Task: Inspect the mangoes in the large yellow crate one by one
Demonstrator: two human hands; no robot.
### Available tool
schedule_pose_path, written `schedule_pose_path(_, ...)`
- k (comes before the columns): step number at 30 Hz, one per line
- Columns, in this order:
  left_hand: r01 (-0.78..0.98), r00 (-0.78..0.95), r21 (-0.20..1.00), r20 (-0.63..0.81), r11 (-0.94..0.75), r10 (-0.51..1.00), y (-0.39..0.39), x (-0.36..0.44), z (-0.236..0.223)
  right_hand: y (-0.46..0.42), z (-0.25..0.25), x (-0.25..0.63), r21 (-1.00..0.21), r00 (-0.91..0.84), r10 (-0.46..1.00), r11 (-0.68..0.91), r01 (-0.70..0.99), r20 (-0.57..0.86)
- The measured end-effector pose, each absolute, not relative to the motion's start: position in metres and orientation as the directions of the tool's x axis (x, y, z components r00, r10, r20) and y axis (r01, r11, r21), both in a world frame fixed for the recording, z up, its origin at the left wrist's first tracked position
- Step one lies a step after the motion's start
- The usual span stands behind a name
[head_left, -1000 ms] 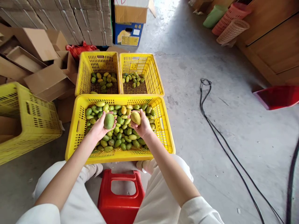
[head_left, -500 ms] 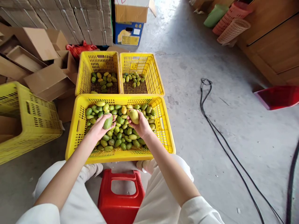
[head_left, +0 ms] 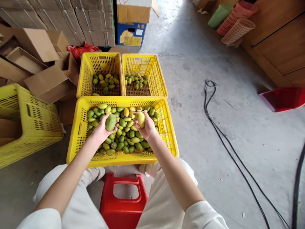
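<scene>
A green mango (head_left: 111,122) rests in my left hand (head_left: 102,131), its fingers curled beneath and around the fruit. My right hand (head_left: 147,126) grips a yellow-green mango (head_left: 140,119). Both hands are above the large yellow crate (head_left: 124,160), a little apart from each other. Inside that crate lies a wide heap of green and yellowish mangoes (head_left: 126,142). Behind it stand two more yellow crates: the left one (head_left: 79,76) and the right one (head_left: 162,81) each hold a small group of mangoes on the bottom.
A red stool (head_left: 124,206) is between my legs. Another yellow crate (head_left: 43,127) and loose cardboard boxes (head_left: 47,81) lie to the left. Black cable (head_left: 219,136) runs over the floor at right, near a red object (head_left: 283,99). Baskets (head_left: 238,31) lie farther back.
My left hand has turned so the green mango faces up more fully. My right hand has shifted slightly right with the yellow-green mango.
</scene>
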State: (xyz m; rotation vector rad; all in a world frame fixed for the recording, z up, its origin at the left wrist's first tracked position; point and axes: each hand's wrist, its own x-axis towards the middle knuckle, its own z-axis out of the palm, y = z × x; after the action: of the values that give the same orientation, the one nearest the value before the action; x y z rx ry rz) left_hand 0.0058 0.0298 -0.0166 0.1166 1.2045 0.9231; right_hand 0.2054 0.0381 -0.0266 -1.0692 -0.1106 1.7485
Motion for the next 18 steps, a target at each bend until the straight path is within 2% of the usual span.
schedule_pose_path(5, -0.550, 0.070, 0.536, -0.735, 0.641, 0.675, 0.031, 0.003, -0.021, 0.036, -0.029, 0.208, -0.572, -0.079, 0.793, -0.501, -0.650, -0.604)
schedule_pose_path(9, -0.514, 0.078, 0.607, -0.670, 0.606, 0.738, 0.027, 0.003, -0.026, 0.035, -0.037, 0.209, -0.633, -0.064, 0.817, -0.490, -0.599, -0.573)
schedule_pose_path(13, -0.464, 0.058, 0.680, -0.616, 0.567, 0.786, 0.023, 0.003, -0.029, 0.035, -0.039, 0.209, -0.637, -0.120, 0.816, -0.525, -0.565, -0.566)
schedule_pose_path(18, -0.465, 0.071, 0.681, -0.609, 0.566, 0.790, 0.024, 0.000, -0.029, 0.033, -0.031, 0.208, -0.619, -0.181, 0.837, -0.510, -0.597, -0.516)
